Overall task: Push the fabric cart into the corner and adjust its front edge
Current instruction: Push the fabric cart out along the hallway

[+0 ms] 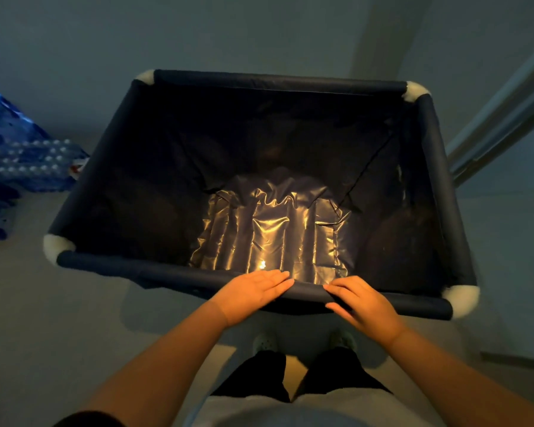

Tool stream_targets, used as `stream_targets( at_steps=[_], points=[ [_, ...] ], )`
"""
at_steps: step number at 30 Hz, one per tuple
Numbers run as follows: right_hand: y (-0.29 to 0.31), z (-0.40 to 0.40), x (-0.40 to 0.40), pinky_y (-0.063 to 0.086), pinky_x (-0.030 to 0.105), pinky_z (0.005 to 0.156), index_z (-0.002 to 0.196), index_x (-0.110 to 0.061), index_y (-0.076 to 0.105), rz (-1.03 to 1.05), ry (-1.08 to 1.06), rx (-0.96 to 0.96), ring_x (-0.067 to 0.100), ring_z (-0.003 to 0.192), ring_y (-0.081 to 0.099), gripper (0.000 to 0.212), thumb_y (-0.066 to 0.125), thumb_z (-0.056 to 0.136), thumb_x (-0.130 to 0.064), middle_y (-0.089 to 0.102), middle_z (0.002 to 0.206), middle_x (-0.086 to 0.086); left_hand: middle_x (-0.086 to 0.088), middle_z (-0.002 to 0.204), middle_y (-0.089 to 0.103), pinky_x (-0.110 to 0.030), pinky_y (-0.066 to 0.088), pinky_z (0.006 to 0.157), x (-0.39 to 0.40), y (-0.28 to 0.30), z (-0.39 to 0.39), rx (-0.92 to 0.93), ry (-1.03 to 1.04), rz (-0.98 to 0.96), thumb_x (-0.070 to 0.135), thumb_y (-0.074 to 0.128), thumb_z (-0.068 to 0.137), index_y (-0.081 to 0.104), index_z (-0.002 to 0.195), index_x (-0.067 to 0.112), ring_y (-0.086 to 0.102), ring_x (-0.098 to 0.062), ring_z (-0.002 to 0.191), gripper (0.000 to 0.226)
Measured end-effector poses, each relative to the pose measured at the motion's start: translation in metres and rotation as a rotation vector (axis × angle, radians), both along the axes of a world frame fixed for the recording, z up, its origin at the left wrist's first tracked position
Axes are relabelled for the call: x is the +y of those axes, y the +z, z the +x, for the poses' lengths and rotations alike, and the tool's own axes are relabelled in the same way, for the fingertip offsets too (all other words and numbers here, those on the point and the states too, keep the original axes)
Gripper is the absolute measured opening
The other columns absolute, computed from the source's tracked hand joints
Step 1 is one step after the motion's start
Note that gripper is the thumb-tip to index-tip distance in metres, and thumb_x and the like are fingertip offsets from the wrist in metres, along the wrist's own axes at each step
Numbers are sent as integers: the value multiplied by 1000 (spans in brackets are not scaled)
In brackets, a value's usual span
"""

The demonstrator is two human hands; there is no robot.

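Two bare hands are resting on the front rail (179, 274) of the dark blue fabric cart (441, 167): left hand (253, 292) lying flat, fingers together, right hand (363, 302) curling loosely over it. Shrink-wrapped water bottles (25, 164) are sitting beyond the cart's left side against the wall; no writing is legible.

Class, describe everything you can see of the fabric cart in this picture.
The fabric cart is a deep, open-topped rectangular bin of dark navy, slightly shiny cloth. Its rim is four padded tubes joined by white corner pieces. It looks empty, its wrinkled liner catching warm light. It stands on a pale floor near a wall. The left hand and right hand rest on its front edge.
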State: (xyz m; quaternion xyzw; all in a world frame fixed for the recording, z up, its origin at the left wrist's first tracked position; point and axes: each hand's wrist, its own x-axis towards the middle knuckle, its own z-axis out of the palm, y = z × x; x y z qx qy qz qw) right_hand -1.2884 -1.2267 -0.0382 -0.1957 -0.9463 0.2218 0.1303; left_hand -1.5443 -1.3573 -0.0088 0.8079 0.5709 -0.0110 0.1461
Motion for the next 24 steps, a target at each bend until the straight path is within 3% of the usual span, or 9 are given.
stream_targets(
  at_steps=[2, 6, 8, 11, 16, 19, 24],
  points=[
    [3, -13, -2, 51, 31, 86, 120, -11, 58, 17, 52, -20, 18, 99, 57, 38, 61, 88, -31, 63, 109, 6, -13, 151, 32, -37, 27, 112, -5, 1, -9, 37, 22, 49, -11, 57, 80, 24, 145, 10, 33, -27, 137, 76],
    [4, -24, -4, 53, 34, 82, 126, -11, 53, 70, 103, -15, 22, 101, 57, 50, 72, 80, -14, 62, 114, 8, -9, 132, 58, -33, 48, 96, -9, 6, -32, 116, 56, 131, -6, 81, 51, 50, 131, 10, 57, -24, 118, 88],
    [3, -27, -4, 53, 34, 83, 131, -10, 47, 72, 128, -31, 21, 106, 53, 62, 75, 76, -7, 57, 120, 8, -9, 142, 48, -35, 40, 103, -11, 6, -45, 137, 97, 101, -11, 73, 59, 39, 139, 11, 47, -26, 127, 89],
    [-1, -43, -4, 43, 28, 97, 139, -12, 37, 63, 192, -74, 19, 118, 46, 72, 72, 78, -2, 43, 132, 4, -10, 154, 26, -40, 21, 114, -10, 2, -65, 151, 159, 64, -17, 55, 74, 18, 147, 13, 24, -28, 140, 86],
    [-9, -81, -12, 42, 29, 99, 144, -16, 26, 17, 187, -123, 20, 121, 43, 87, 75, 73, 1, 39, 134, 2, -14, 130, 58, -45, 43, 101, -10, 8, -90, 202, 267, 112, -14, 74, 55, 49, 133, 8, 54, -30, 121, 84],
    [-12, -107, -17, 44, 30, 97, 142, -15, 29, 7, 166, -134, 21, 120, 43, 89, 76, 70, 2, 38, 134, 2, -16, 133, 55, -49, 37, 104, -7, 4, -105, 177, 366, 127, -19, 69, 57, 48, 132, 5, 51, -34, 123, 82],
    [-13, -157, -26, 32, 21, 100, 138, -10, 37, -6, 122, -96, 20, 115, 44, 82, 76, 68, 5, 41, 131, 2, -15, 146, 40, -46, 15, 115, -2, -5, -143, 111, 519, 112, -24, 52, 71, 36, 140, 7, 30, -34, 138, 78]
  ],
)
